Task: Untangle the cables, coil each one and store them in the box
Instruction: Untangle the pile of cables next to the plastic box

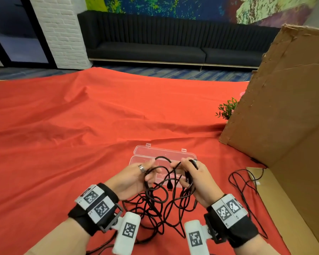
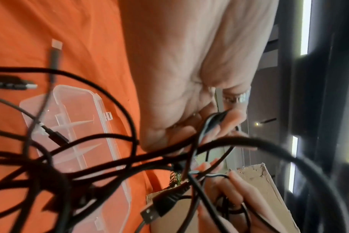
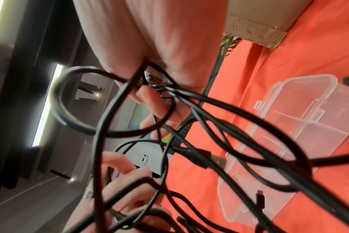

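Note:
A tangle of black cables (image 1: pixel 151 197) hangs between my two hands above the red cloth, its lower loops lying on the cloth. My left hand (image 1: pixel 151 170) grips a bundle of strands, and its fingers (image 2: pixel 215 124) curl round them. My right hand (image 1: pixel 177 166) grips other strands of the same tangle, which run through its fingers (image 3: pixel 155 104). A USB plug (image 3: pixel 209 157) dangles between the hands. The clear plastic box (image 1: pixel 164 153) lies open just beyond my hands, with dividers inside and nothing in it; it also shows as the box (image 2: pixel 74 110) and the box (image 3: pixel 309 97).
A large brown cardboard panel (image 1: pixel 284 107) stands at the right, with a small green plant (image 1: pixel 226 109) behind its edge. Another black cable (image 1: pixel 230 178) lies on the cloth by the cardboard. Wrinkled red cloth (image 1: pixel 81 126) spreads left and far.

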Available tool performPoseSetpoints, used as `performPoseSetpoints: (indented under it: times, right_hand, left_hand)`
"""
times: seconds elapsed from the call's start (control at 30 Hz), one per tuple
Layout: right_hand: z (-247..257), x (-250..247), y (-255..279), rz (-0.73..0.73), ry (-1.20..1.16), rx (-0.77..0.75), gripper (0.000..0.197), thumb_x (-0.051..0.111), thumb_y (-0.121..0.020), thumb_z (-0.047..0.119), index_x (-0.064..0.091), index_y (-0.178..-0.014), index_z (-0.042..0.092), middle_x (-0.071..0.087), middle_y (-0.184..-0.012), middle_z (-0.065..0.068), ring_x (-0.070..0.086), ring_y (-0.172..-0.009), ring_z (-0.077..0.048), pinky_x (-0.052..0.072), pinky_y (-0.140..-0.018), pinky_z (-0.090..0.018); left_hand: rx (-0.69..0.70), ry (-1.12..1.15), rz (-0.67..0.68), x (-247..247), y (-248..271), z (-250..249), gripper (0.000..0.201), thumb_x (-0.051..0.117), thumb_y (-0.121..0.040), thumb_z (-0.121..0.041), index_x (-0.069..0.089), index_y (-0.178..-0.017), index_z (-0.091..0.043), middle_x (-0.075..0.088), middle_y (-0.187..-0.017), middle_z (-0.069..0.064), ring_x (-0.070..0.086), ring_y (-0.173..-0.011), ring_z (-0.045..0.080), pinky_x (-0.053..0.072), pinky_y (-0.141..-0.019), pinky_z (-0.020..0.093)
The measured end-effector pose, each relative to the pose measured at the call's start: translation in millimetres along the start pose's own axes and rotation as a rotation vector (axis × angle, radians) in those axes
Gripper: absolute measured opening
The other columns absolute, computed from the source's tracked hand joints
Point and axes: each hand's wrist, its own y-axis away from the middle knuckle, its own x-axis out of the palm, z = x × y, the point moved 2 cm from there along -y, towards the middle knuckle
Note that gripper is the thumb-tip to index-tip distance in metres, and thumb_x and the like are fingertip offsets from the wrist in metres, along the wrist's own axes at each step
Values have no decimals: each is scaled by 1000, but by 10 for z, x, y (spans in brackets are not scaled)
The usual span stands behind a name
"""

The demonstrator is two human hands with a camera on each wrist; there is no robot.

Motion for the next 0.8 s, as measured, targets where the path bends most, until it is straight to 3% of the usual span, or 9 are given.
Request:
performPoseSetpoints:
  times: [0.13, 0.27, 0.37, 0.43, 0.5, 0.57, 0.7, 0.77, 0.8]
  right_hand:
    - [-32, -18, -24, 9, 125, 1, 28, 42, -98, 16, 61, -84, 2, 74, -93, -4, 65, -75, -12, 34, -41, -15]
    - [-28, -28, -55, 45, 405, -93, 28, 41, -99, 19, 54, -78, 6, 73, -90, -1, 59, -68, -33, 34, -46, -21]
    - [-35, 22, -55, 110, 603, -135, 29, 41, -99, 18, 54, -84, -3, 67, -80, -2, 57, -50, -7, 40, -48, -19]
    - [-52, 36, -74, 104, 800, -223, 28, 44, -97, 20, 48, -75, 3, 67, -74, 4, 65, -61, -13, 49, -61, -32]
    - [-85, 14, -93, 112, 982, -287, 32, 46, -95, 21, 41, -65, 12, 55, -59, 2, 54, -57, -26, 42, -58, -37]
    - [-112, -13, -102, 126, 1033, -333, 33, 46, -94, 20, 37, -63, 15, 55, -59, -2, 44, -52, -21, 36, -55, -34]
    - [-39, -12, -40, 119, 907, -338, 26, 46, -94, 13, 55, -73, 2, 62, -58, 18, 38, -43, -8, 30, -46, -16]
    - [-1, -25, -24, 84, 878, -348, 27, 46, -95, 12, 58, -72, 2, 52, -46, 20, 36, -40, -6, 27, -45, -15]
    - [-2, -44, -30, 66, 878, -349, 28, 47, -94, 13, 56, -69, 5, 50, -44, 16, 35, -40, -7, 27, -45, -16]
  left_hand:
    - [56, -107, 45, 3, 5, 16, 25, 49, -87, -27, 68, -88, -10, 41, -55, -6, 35, -55, 8, 33, -63, 23]
    - [110, -78, 5, 13, 14, 62, 20, 54, -89, -18, 69, -75, -17, 49, -65, -4, 40, -56, 6, 35, -59, 18]
    - [45, 159, 58, 25, 5, 9, 20, 53, -81, -19, 56, -61, -15, 32, -58, -4, 31, -51, 8, 32, -50, 19]
    - [-15, 181, 64, 18, -11, -4, 27, 50, -84, -21, 49, -57, -16, 28, -59, -4, 28, -52, 9, 30, -51, 21]
    - [-45, 20, -54, -44, -60, 30, 35, 44, -90, -19, 52, -56, -16, 31, -61, -4, 28, -56, 10, 27, -55, 23]
    - [11, -277, -214, -105, -100, 27, 40, 41, -93, -13, 57, -56, -18, 39, -67, -2, 33, -64, 13, 28, -58, 25]
    - [10, -791, -454, -191, -109, -34, 23, 40, -96, -22, 53, -78, -19, 52, -90, 3, 47, -96, 25, 37, -79, 31]
    - [-28, -614, -426, -212, -130, -5, 30, 37, -98, -35, 58, -100, -13, 62, -105, 14, 56, -105, 27, 41, -89, 34]
    - [-38, -423, -416, -225, -131, 9, 35, 36, -98, -36, 58, -99, -9, 66, -90, 16, 65, -89, 20, 46, -81, 30]
